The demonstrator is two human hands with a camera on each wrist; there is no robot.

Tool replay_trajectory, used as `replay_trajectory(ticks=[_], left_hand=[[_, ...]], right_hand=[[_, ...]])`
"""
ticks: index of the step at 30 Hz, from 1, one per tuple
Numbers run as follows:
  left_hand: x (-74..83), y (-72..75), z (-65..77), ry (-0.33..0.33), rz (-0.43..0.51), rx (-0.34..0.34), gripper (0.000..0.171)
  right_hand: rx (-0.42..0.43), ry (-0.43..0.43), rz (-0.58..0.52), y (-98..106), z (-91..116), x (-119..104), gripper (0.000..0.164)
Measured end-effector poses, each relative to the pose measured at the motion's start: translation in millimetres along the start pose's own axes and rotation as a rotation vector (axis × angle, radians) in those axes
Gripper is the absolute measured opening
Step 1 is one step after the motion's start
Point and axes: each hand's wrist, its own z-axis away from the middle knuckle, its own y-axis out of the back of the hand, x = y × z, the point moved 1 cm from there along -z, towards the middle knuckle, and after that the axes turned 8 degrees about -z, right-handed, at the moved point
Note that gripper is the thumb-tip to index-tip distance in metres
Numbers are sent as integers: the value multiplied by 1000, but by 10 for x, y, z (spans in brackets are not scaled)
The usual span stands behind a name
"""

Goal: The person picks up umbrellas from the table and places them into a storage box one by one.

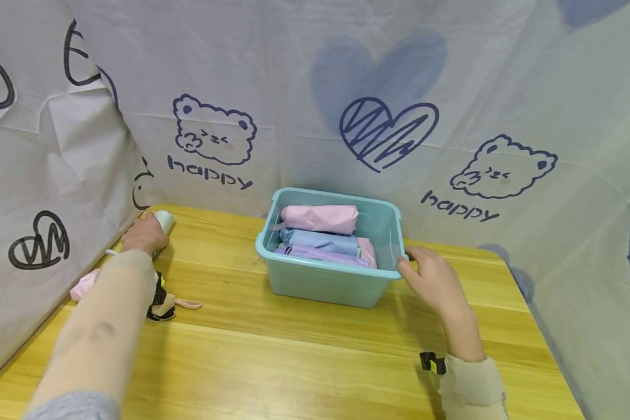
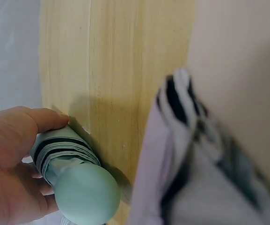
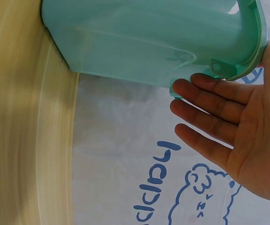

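Note:
My left hand grips a folded mint-green umbrella at the table's far left corner. In the left wrist view, thumb and fingers wrap around the umbrella's dark-striped folded cloth, below its rounded mint end. My right hand is at the right end of a teal plastic bin, thumb on the rim. The right wrist view shows its other fingers nearly straight and spread along the bin's outside. Inside the bin lie a pink rolled umbrella, a blue one and a lilac one.
Beneath my left forearm, partly hidden, are a pink cloth bundle and a beige-and-black item with a loop strap. A blurred folded cloth fills the left wrist view's right side. Printed sheets hang behind the wooden table.

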Motion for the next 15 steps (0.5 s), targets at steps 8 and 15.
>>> replay_trajectory(ticks=[8, 15], left_hand=[[-8, 36, 79, -41, 46, 26, 58], [-8, 46, 85, -55, 138, 6, 68]], right_hand=[[1, 2, 1, 2, 0, -1, 46], [0, -3, 2, 2, 1, -3, 46]])
